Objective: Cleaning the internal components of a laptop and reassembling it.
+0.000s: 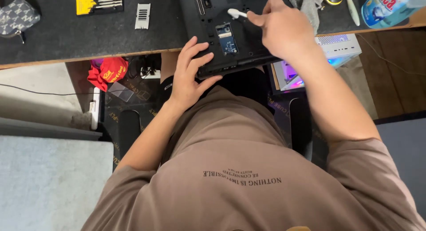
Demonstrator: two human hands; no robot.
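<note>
Laptop: a black laptop [230, 31] lies underside up on the dark mat of the desk [66, 36], its near edge jutting past the desk's front lip; a small blue circuit card [227, 38] shows in an opened bay.
Left hand: the left hand [188, 76] lies flat, fingers spread wide, on the laptop's near left corner, holding nothing.
Right hand: the right hand [282, 29] is closed on a white brush [236, 13], whose head rests on the laptop just above the card.
Left of the laptop: a white barcode label [143, 16], then a yellow-handled tool set [98, 2], then a patterned pouch [17, 17] at the desk's far left.
Right of the laptop: a grey cloth [306, 2] beside the right hand, and a clear bottle [388, 7] farther off.
Below the laptop: a red cloth [108, 71] and a lit white computer case [319, 58] under the desk.
</note>
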